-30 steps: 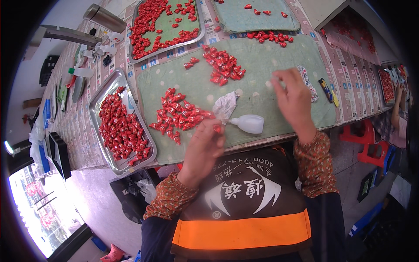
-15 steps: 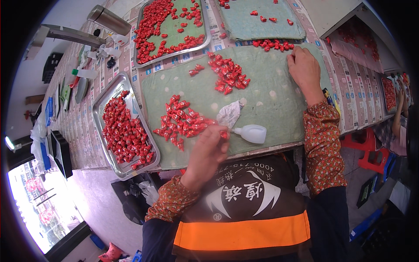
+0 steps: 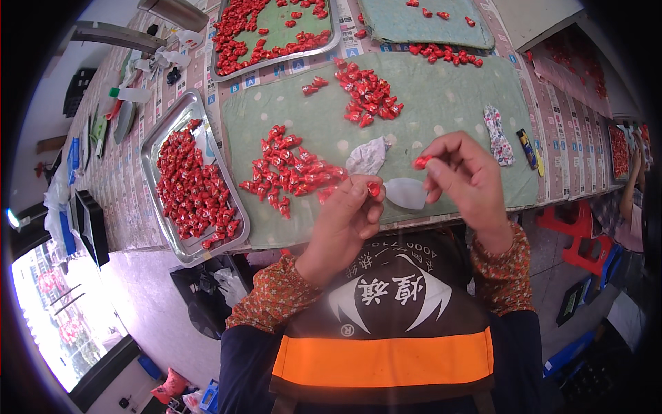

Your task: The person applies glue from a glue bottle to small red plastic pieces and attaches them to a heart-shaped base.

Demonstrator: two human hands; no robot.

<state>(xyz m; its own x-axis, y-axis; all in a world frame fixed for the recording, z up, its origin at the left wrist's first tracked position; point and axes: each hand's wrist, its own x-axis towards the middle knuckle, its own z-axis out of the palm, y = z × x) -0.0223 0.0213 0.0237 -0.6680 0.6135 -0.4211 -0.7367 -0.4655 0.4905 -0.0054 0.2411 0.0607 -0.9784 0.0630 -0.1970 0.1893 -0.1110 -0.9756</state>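
Between the thumb and fingers of my left hand (image 3: 345, 219) is a small glossy red piece (image 3: 374, 188). My right hand (image 3: 467, 181) pinches another small red piece (image 3: 421, 162) at its fingertips, a short way to the right and slightly higher. A white translucent squeeze bottle (image 3: 405, 194) lies on the green cloth (image 3: 314, 114) between my hands, its nozzle end hidden by my left hand. Just beyond it sits a crumpled whitish rag (image 3: 367, 156). Beside my left hand spreads a loose pile of red pieces (image 3: 289, 165).
Farther off lies a second red pile (image 3: 369, 96). A steel tray (image 3: 243, 238) of red pieces stands at left, a larger one (image 3: 336, 34) at the back. A blue towel (image 3: 427, 24) has several pieces near its edge. A patterned rag (image 3: 498, 134) and a dark slim tool (image 3: 527, 148) lie at right.
My right hand has come back from the row of pieces by the blue towel toward my left hand, now with a red piece in its fingertips. The patterned rag is uncovered.
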